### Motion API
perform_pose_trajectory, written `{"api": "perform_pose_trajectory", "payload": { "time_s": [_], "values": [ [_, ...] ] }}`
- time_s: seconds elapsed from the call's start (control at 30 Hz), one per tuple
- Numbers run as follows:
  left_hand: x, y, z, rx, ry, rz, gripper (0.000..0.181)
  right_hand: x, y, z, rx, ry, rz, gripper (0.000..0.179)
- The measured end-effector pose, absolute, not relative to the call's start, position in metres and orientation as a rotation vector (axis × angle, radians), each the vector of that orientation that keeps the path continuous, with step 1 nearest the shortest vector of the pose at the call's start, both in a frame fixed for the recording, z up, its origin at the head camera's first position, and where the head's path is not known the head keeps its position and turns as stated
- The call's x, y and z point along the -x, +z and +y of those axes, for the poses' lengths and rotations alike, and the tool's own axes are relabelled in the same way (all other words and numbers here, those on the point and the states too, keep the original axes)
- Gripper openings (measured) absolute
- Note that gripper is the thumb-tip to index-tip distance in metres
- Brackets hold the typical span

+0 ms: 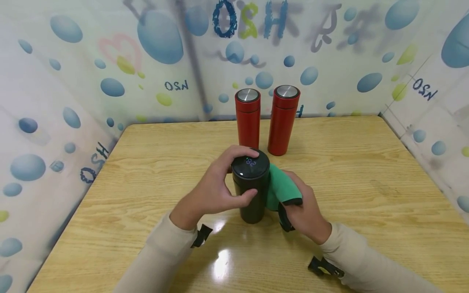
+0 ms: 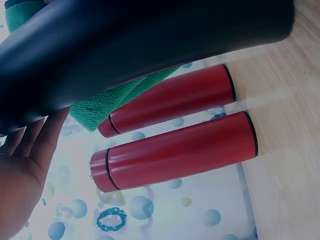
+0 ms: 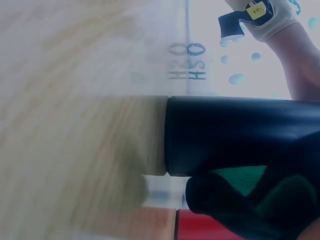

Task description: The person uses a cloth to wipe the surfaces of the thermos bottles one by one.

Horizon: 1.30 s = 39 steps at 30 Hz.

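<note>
The left hand's [image 1: 216, 189] thumb and fingers curl round the upper part of the black bottle [image 1: 256, 182], upright on the wooden table [image 1: 154, 171]. The right hand [image 1: 307, 209] grips a green cloth [image 1: 285, 185] against its right side, fingertips hidden. Behind the black bottle stand two red bottles [image 1: 283, 126]; farther behind it, a bubble-patterned wall [image 1: 143, 93].

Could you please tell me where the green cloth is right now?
In the head view, the green cloth is in the right hand, just right of the black bottle.
</note>
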<state>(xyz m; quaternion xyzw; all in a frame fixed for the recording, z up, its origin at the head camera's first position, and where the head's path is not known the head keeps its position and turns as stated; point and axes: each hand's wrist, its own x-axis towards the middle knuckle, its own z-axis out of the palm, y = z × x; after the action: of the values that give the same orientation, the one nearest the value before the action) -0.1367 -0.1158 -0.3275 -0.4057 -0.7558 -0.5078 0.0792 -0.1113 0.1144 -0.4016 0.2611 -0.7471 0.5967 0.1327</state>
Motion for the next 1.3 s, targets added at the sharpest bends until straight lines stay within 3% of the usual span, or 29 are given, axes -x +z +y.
{"api": "perform_pose_trajectory", "payload": {
  "time_s": [0.4,0.87,1.07,1.3],
  "values": [
    [0.1355,-0.3276,-0.1155,1.203,-1.297,-2.205,0.057,0.1101,-0.3999,0.1132,-0.751,1.75,-2.164,0.049],
    [0.1338,-0.3262,-0.114,1.223,-1.314,-2.164,0.054,0.1138,-0.4006,0.1138,-0.7,1.713,-2.404,0.052],
    [0.1328,-0.3249,-0.1136,1.242,-1.335,-2.179,0.054,0.1107,-0.3999,0.1139,-0.745,1.745,-2.238,0.05],
    [0.1306,-0.3241,-0.1114,1.186,-1.309,-2.214,0.065,0.1116,-0.4009,0.1134,-0.751,1.737,-2.342,0.046]
  ]
}}
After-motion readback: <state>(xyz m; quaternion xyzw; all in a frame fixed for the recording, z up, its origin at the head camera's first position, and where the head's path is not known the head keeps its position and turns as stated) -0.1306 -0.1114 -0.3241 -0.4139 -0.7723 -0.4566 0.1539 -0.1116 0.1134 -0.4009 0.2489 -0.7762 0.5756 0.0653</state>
